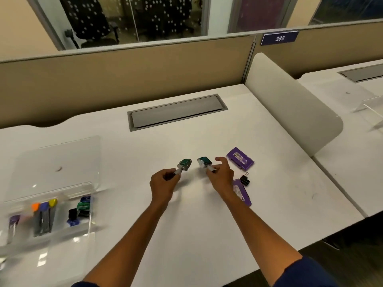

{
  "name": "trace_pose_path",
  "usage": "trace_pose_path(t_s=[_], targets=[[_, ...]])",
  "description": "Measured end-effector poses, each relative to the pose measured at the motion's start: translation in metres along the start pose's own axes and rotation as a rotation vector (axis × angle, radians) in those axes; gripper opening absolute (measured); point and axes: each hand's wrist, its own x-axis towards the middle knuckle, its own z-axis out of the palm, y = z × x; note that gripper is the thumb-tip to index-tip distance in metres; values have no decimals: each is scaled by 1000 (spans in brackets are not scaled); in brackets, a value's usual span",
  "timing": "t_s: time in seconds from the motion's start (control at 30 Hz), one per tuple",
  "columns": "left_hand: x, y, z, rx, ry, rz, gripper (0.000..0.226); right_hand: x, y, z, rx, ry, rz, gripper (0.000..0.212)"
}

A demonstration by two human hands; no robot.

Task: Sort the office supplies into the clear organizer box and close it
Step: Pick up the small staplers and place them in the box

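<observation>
My left hand (163,184) grips a green binder clip (185,163) by its silver handles, held just above the white desk (207,214). My right hand (221,175) holds a second green binder clip (204,161) the same way, a short gap from the first. The clear organizer box (51,216) stands at the left with its lid (56,162) open and tilted back. Inside it are markers with orange, blue and yellow caps (44,216), a purple item and several coloured clips (81,209).
Right of my right hand lie a purple staple box (240,158), a black binder clip (245,180) and another purple box (241,192) partly under my wrist. A grey cable hatch (176,112) sits at the back. A white divider panel (290,106) bounds the desk's right side.
</observation>
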Motion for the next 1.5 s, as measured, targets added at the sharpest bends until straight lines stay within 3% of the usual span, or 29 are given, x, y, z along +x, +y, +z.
trace_pose_path(t_s=[0.27, 0.43, 0.6, 0.8, 1.07, 1.2, 1.3, 1.5], targets=[[-30, 3, -97, -72, 288, 57, 16, -80, -64, 98, 301, -375, 93, 54], [-50, -8, -182, -35, 486, 89, 27, -142, -96, 153, 158, -481, -44, 47], [-79, -27, -269, -13, 635, 79, 27, -205, -111, 208, -10, -666, -303, 24], [-110, -52, -343, 75, 735, 64, 26, -271, -115, 270, -250, -838, -542, 21], [-130, -83, -383, 133, 737, 79, 24, -298, -99, 318, -720, -542, -893, 31], [-130, -91, -385, 181, 692, 99, 22, -302, -98, 326, -791, -544, -951, 33], [-130, -96, -382, 233, 642, 111, 22, -303, -99, 326, -717, -588, -903, 29], [-133, -100, -367, 378, 551, 178, 13, -277, -96, 306, -327, -482, -780, 14]])
